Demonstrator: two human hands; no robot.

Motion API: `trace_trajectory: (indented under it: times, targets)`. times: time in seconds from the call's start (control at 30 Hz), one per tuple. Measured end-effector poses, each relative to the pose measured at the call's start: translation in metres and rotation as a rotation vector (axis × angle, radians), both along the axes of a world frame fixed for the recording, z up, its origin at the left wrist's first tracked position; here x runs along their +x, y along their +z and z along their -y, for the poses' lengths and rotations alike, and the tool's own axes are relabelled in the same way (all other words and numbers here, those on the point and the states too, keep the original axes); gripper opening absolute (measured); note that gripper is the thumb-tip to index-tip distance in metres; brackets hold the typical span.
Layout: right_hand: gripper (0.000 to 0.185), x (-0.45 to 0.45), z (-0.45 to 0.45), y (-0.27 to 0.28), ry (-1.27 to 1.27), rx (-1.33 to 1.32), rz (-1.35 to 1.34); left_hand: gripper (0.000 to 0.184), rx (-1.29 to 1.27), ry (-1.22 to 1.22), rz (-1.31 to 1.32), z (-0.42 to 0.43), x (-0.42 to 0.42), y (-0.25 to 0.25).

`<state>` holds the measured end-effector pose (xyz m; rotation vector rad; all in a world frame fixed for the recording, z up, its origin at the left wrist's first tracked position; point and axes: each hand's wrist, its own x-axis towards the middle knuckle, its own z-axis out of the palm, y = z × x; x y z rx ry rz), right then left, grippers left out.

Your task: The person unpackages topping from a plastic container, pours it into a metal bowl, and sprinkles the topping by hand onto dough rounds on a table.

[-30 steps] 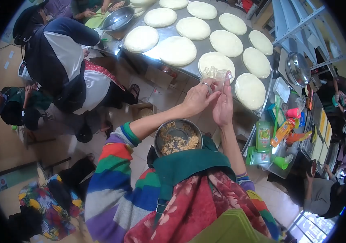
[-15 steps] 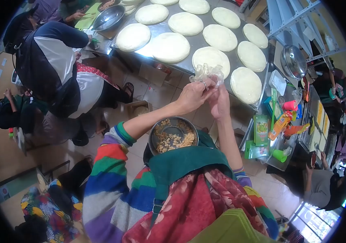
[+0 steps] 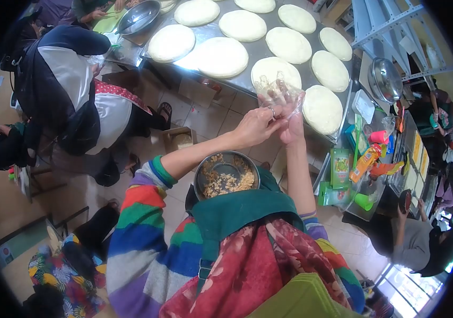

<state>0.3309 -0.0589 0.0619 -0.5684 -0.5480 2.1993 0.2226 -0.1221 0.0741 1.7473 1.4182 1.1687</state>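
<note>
My left hand (image 3: 257, 126) is closed, its thumb and fingers pinching the cuff of a clear plastic glove (image 3: 279, 93). My right hand (image 3: 292, 130) reaches up into that glove, its fingers stretched out and partly visible through the crinkled film. Both hands are raised just short of the table's near edge, in front of a flat round dough (image 3: 276, 74). Below them, against my green apron (image 3: 245, 212), sits a metal bowl (image 3: 228, 165) holding crumbly light-brown filling.
Several more dough rounds (image 3: 322, 110) lie on the metal table (image 3: 338, 130). To the right are a metal basin (image 3: 385, 79), packets (image 3: 340, 168) and a green cup (image 3: 364, 201). A person (image 3: 70, 85) stands at left, near a carton (image 3: 179, 140) on the floor.
The glove has gone from bunched up to spread out over my right hand's fingers. Both hands have shifted slightly right and down. The person at left has moved a little left.
</note>
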Motion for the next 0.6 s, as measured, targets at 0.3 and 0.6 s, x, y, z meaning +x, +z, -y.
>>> trace_trajectory:
  times: [0.3, 0.6]
  targets:
    - [0.073, -0.003, -0.006, -0.006, 0.019, -0.048, 0.011, 0.018, -0.122, -0.003, 0.086, -0.004, -0.003, -0.008]
    - [0.052, 0.002, -0.018, -0.013, 0.033, 0.082, -0.032, 0.017, -0.077, -0.083, 0.179, -0.002, -0.004, -0.004]
